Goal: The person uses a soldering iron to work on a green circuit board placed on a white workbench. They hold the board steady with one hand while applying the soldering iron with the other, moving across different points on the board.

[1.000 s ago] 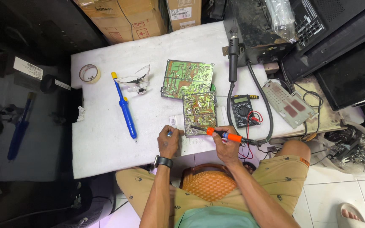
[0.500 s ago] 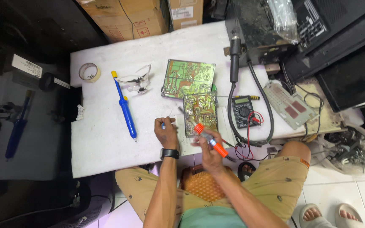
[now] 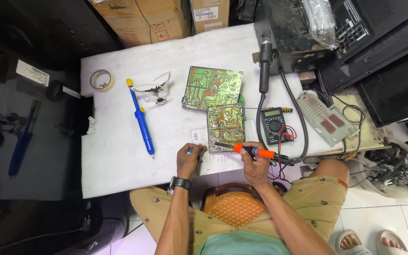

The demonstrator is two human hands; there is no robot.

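Observation:
My right hand [image 3: 255, 163] grips an orange-and-black soldering iron [image 3: 249, 150], its tip lying at the near edge of a small green circuit board [image 3: 225, 125] on the white table [image 3: 119, 165]. Just left of that board's near corner, my left hand [image 3: 188, 158] pinches a thin bluish item, too small to name, over a sheet of paper [image 3: 218, 163]. A larger green circuit board [image 3: 212, 88] lies behind the small one.
A blue desoldering pump [image 3: 141, 120], clear safety glasses [image 3: 154, 89] and a tape roll [image 3: 101, 80] lie to the left. A multimeter [image 3: 275, 125] with leads, a black hot-air handle [image 3: 264, 66], a grey metal plate [image 3: 325, 118], cardboard boxes [image 3: 138, 19] and black equipment crowd the right and back.
My right hand swung the soldering iron from a raised, tilted pose back down flat at the small board's near edge. My left hand shifted right, close to the board's corner.

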